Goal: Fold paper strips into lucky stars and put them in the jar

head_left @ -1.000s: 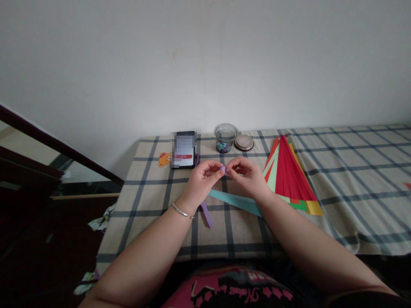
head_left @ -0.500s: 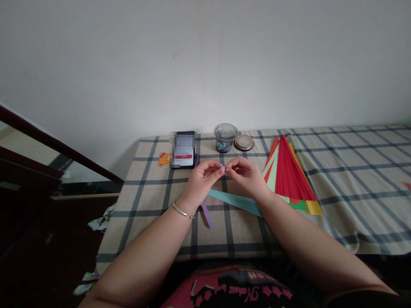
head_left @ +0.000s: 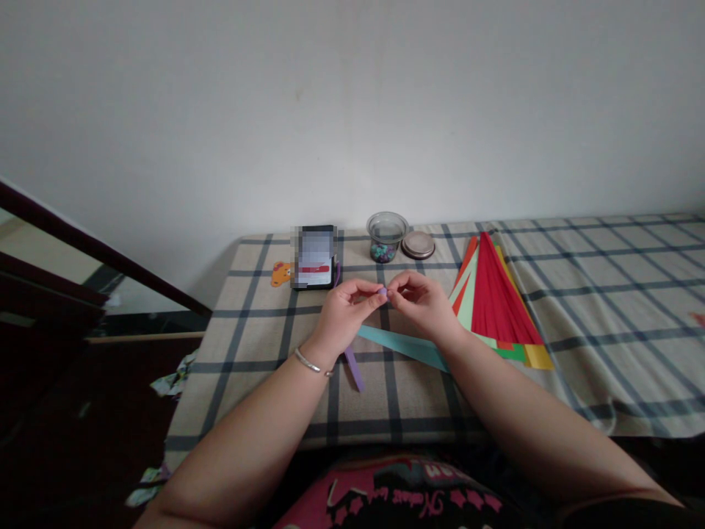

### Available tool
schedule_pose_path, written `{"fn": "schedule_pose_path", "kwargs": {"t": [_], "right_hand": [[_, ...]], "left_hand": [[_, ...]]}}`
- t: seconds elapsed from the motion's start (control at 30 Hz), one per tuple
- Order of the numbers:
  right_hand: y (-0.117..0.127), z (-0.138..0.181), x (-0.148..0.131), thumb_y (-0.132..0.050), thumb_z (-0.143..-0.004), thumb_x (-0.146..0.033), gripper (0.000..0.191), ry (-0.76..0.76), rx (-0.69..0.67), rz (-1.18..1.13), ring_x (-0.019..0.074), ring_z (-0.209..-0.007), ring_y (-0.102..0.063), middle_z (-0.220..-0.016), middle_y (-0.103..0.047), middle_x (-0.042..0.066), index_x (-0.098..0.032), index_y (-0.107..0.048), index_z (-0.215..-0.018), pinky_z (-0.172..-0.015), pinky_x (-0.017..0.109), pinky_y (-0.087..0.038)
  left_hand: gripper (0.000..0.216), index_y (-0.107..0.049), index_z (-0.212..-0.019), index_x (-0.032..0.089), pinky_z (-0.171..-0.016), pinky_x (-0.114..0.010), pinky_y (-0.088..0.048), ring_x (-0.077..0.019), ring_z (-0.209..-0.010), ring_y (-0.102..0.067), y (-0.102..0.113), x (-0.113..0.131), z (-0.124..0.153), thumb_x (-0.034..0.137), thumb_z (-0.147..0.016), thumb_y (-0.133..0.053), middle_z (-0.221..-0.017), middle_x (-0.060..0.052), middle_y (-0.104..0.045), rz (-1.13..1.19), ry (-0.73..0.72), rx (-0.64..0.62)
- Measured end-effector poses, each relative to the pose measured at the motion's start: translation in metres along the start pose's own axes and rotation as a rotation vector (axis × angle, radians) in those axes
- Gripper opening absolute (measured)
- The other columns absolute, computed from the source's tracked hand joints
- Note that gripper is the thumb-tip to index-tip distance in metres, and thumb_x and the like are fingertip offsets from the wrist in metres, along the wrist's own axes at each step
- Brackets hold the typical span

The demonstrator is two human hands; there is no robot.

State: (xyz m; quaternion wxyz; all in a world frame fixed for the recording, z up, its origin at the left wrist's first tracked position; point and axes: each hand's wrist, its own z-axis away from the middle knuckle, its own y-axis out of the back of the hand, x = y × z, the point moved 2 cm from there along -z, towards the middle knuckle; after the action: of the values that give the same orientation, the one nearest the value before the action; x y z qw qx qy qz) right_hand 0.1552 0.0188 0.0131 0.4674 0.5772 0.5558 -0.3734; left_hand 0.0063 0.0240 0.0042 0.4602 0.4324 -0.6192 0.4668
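Both hands meet above the checked tablecloth (head_left: 253, 345) and pinch a tiny folded purple paper piece (head_left: 382, 292) between their fingertips. My left hand (head_left: 344, 312) is closed on its left side, with a silver bracelet on the wrist. My right hand (head_left: 421, 301) is closed on its right side. A purple paper strip (head_left: 353, 369) lies on the cloth under my left wrist, and a teal strip (head_left: 402, 344) runs beneath both hands.
A fan of red, green, orange and yellow paper strips (head_left: 493, 301) lies to the right. Behind the hands stand a clear jar of small coloured pieces (head_left: 386, 237), its lid (head_left: 418, 245), a phone (head_left: 314, 257) and a bear sticker (head_left: 282, 274). The table edge drops off at left.
The fingertips have shifted very slightly on the purple piece; nothing else has moved.
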Motion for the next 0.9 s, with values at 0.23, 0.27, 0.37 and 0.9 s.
{"fn": "schedule_pose_path", "kwargs": {"t": [0.23, 0.27, 0.37, 0.9], "right_hand": [[-0.0006, 0.0005, 0.0026, -0.066, -0.077, -0.044, 0.026, -0.005, -0.008, -0.016, 0.0129, -0.065, -0.055, -0.072, -0.059, 0.001, -0.019, -0.059, -0.075, -0.059, 0.027, -0.043], [-0.0005, 0.0004, 0.0022, -0.066, -0.077, -0.044, 0.026, -0.004, -0.009, -0.014, 0.0129, -0.065, -0.055, -0.072, -0.059, 0.002, -0.019, -0.059, -0.075, -0.059, 0.027, -0.043], [0.0003, 0.0000, 0.0004, -0.065, -0.077, -0.047, 0.028, -0.005, -0.009, -0.003, 0.0135, -0.066, -0.055, -0.073, -0.059, 0.002, -0.020, -0.059, -0.076, -0.060, 0.027, -0.044], [0.0011, -0.0021, 0.0022, -0.064, -0.079, -0.047, 0.028, 0.011, -0.025, 0.013, 0.0134, -0.068, -0.055, -0.076, -0.060, 0.002, -0.020, -0.060, -0.080, -0.061, 0.027, -0.045]], "left_hand": [[0.026, -0.069, -0.079, 0.017, -0.084, -0.035, -0.055, -0.0162, -0.083, -0.068, 0.0005, -0.0003, 0.0002, 0.034, -0.064, -0.081, -0.085, -0.004, -0.074, -0.012, -0.026, 0.009], [0.026, -0.069, -0.079, 0.017, -0.084, -0.035, -0.055, -0.0164, -0.083, -0.068, 0.0005, 0.0002, 0.0003, 0.034, -0.065, -0.081, -0.085, -0.004, -0.074, -0.017, -0.033, 0.007], [0.025, -0.070, -0.082, 0.017, -0.082, -0.034, -0.055, -0.0176, -0.082, -0.069, 0.0006, 0.0037, 0.0007, 0.037, -0.068, -0.078, -0.086, -0.005, -0.074, -0.053, -0.059, -0.010], [0.024, -0.065, -0.091, 0.017, -0.082, -0.029, -0.051, -0.0137, -0.082, -0.065, -0.0035, 0.0045, 0.0010, 0.034, -0.076, -0.072, -0.089, -0.003, -0.069, 0.023, -0.025, -0.085]]}}
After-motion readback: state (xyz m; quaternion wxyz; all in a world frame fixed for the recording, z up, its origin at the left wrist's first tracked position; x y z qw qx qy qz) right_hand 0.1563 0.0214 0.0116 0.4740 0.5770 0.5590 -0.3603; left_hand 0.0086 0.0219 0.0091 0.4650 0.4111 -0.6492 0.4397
